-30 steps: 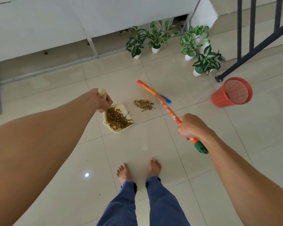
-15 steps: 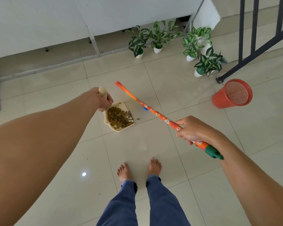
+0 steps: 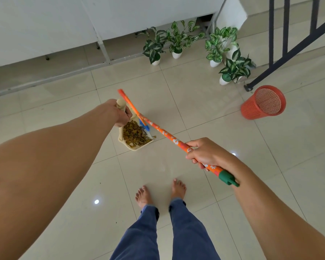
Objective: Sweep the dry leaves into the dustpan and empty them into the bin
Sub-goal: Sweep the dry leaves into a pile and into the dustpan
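Both hands gripping (leaves [image 3: 134, 135] below).

Soft, even light is filling the place, and shadows are staying faint. A small bright lamp spot is shining on the glossy floor [image 3: 96, 201]. The broom [image 3: 131, 106] tip is looking blurry. Lines are bending near the edges.

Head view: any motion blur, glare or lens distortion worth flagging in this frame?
Head view: the broom head is smeared by motion at the dustpan; small bright light reflections sit on the floor tiles; wide-angle stretch enlarges the forearms at the edges; the bin and dry leaves stay sharp.
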`<state>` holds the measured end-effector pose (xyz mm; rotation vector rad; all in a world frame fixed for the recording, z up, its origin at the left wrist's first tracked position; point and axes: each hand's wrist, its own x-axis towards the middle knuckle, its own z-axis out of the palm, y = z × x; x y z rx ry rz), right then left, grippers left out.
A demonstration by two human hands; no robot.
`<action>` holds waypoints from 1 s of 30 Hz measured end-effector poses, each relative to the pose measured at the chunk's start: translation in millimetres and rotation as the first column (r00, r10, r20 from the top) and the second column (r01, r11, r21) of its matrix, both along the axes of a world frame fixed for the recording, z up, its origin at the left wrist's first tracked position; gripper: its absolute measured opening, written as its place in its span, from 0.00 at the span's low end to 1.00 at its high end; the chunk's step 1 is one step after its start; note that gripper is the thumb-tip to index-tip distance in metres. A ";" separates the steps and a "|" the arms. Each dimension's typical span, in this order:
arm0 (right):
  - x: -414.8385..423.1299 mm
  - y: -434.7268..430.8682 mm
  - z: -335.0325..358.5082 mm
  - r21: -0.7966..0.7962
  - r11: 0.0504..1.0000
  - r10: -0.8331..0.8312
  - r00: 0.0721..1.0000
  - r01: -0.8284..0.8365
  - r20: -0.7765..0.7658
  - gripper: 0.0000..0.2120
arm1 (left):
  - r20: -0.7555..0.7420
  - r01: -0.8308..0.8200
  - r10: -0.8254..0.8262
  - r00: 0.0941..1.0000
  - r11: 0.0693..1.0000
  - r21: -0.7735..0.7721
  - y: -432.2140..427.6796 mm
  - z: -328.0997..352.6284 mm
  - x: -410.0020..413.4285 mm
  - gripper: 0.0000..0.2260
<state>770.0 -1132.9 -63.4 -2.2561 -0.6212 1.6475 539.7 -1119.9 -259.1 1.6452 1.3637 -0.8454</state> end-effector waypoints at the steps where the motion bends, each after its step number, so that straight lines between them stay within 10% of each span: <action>1: -1.0 -1.0 2.1 0.006 1.000 0.012 1.000 -0.013 0.024 0.23 | 0.006 0.008 -0.008 1.000 1.000 -0.001 1.7 -0.1 -0.5 0.23; 8: -24.8 10.7 -19.6 -0.087 0.992 0.113 0.968 -0.096 0.225 0.08 | 0.017 0.019 -0.019 1.000 1.000 0.002 5.2 1.8 -6.4 0.22; 15: -24.8 2.8 -8.0 -0.034 0.998 0.050 0.999 -0.050 0.012 0.19 | 0.036 0.013 -0.013 0.999 1.000 0.009 3.5 7.4 -11.9 0.22; 30: -29.8 13.9 3.7 -0.111 0.994 0.047 0.969 -0.021 0.244 0.11 | 0.158 -0.036 0.026 0.987 0.997 0.062 2.7 36.2 -48.7 0.22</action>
